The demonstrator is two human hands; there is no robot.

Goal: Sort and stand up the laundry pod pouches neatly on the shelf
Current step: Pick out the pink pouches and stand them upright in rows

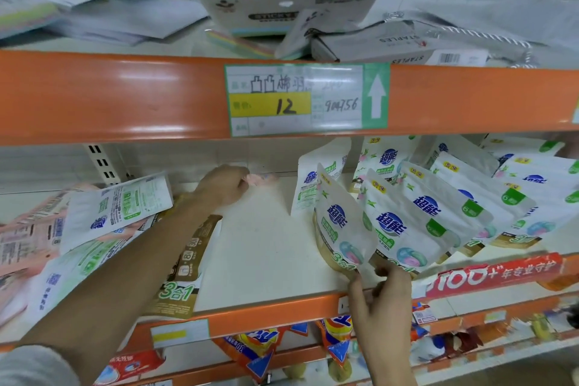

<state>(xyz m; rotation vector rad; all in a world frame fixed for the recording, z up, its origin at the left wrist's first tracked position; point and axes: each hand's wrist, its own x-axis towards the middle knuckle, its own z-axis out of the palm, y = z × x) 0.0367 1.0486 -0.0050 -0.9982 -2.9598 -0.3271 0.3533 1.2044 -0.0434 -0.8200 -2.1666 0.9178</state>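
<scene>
Head view: right hand (pixel 383 294) pinched the front pouch (pixel 340 222) by its bottom corner, below-right of the price label (pixel 300 100), while left hand (pixel 224 185) hovered just below-left of it, grip too blurred to tell.

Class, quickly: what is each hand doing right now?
Left hand: curled by a blurred pink thing; grip cannot be told.
Right hand: pinching the bottom corner of the front pouch.

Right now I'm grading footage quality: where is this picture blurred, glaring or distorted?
Head view: motion blur smears the left hand; head view: glare streaks the orange beam, bowed by wide-angle distortion; head view: the pouch the right hand pinches is legible.
</scene>
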